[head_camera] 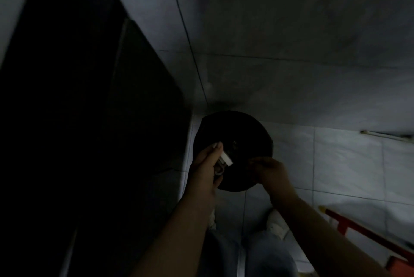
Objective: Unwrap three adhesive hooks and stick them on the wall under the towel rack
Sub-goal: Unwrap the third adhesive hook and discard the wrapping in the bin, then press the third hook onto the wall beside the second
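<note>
While dim light falls across a tiled bathroom, a person stands over a round black bin (233,151) and works on an adhesive hook (224,160), which lies in the left hand (207,164), pinched between thumb and fingers, its white backing strip slanting up-left to down-right and its pale hook loop hanging just below; the right hand (272,172) hovers just beside it, to the hook's right, fingertips drawn narrow as if gripping a sliver of wrapper, though whether anything is held cannot be told; both hands are over the bin's mouth, so the peel likely drops there; the grey tiled wall (291,41) rises beyond the bin, a dark door (78,97) stands left, a red frame (363,232) lies at lower right, and no towel rack can be made out
</note>
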The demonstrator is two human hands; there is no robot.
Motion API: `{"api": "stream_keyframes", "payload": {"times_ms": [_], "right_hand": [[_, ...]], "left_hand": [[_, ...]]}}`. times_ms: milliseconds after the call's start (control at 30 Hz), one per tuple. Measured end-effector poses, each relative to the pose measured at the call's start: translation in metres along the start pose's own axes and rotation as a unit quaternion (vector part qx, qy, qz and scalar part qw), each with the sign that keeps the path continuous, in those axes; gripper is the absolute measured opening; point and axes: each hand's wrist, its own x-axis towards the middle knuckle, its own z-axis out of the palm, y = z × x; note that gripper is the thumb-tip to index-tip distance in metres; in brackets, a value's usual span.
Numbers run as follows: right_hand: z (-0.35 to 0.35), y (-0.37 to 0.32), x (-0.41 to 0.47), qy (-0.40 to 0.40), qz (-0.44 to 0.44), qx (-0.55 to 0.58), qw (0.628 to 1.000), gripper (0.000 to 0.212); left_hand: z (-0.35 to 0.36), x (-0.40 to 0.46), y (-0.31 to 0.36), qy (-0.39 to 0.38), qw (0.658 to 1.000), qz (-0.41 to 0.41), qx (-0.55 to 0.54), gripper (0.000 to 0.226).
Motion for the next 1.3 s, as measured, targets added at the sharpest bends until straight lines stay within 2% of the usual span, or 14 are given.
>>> {"api": "stream_keyframes", "payload": {"times_ms": [67, 200, 333, 467, 567, 833, 1000, 1133, 1300], "right_hand": [[-0.007, -0.019, -0.017, -0.01, -0.06, -0.013, 0.998, 0.011], [-0.02, -0.058, -0.055, -0.06, -0.2, -0.058, 0.976, 0.024], [-0.025, -0.084, -0.082, -0.027, -0.276, -0.127, 0.952, 0.027], [-0.031, -0.107, -0.108, 0.005, -0.32, -0.133, 0.938, 0.029], [-0.035, -0.129, -0.132, 0.024, -0.344, -0.128, 0.93, 0.02], [-0.066, -0.202, -0.205, 0.077, -0.373, -0.037, 0.924, 0.009], [-0.091, -0.254, -0.258, 0.064, -0.378, 0.062, 0.921, 0.02], [-0.111, -0.296, -0.301, 0.065, -0.399, 0.086, 0.91, 0.016], [-0.133, -0.346, -0.355, 0.059, -0.429, 0.119, 0.893, 0.009]], "left_hand": [[0.008, -0.006, 0.006, -0.009, 1.0, -0.007, -0.002, 0.02], [0.025, -0.026, 0.023, -0.049, 0.999, -0.007, 0.008, 0.017], [0.038, -0.049, 0.041, -0.076, 0.997, 0.031, 0.012, 0.022], [0.054, -0.081, 0.062, -0.073, 0.995, 0.066, 0.012, 0.019], [0.066, -0.112, 0.081, -0.073, 0.992, 0.095, 0.032, 0.019], [0.098, -0.205, 0.138, -0.091, 0.977, 0.183, 0.051, 0.025], [0.105, -0.272, 0.181, -0.154, 0.93, 0.303, 0.137, 0.025], [0.119, -0.323, 0.215, -0.185, 0.896, 0.377, 0.145, 0.019], [0.14, -0.381, 0.253, -0.185, 0.85, 0.462, 0.17, 0.022]]}}
